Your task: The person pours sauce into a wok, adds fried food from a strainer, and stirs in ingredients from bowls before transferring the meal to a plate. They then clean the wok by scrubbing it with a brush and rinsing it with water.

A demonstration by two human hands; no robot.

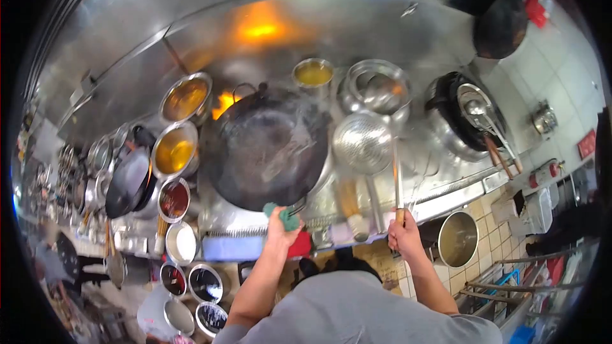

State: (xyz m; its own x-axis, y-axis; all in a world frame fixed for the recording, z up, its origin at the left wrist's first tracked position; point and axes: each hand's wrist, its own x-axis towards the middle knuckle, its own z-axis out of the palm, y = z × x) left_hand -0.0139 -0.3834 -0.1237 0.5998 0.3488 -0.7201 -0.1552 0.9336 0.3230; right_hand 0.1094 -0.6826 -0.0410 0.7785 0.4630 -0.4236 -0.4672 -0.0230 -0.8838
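Observation:
My left hand [280,228] is closed around a green cloth [284,216] at the near handle of a large dark wok [268,146]. The wok sits on the stove and looks empty, with steam over its surface. Flames [224,103] show beside its far left rim. My right hand [403,234] grips the wooden end of a long-handled ladle [399,185]. The ladle's bowl [382,93] rests over a metal pot [352,99] at the back. Left of the ladle's handle lies a perforated strainer [362,143], beside a bamboo brush [348,200].
Bowls of amber liquid [173,151] stand left of the wok, and a yellow one [312,74] behind it. Containers of dark sauce [205,283] line the lower left. Stacked woks [127,181] stand farther left. A metal pot [458,238] is right of my right hand.

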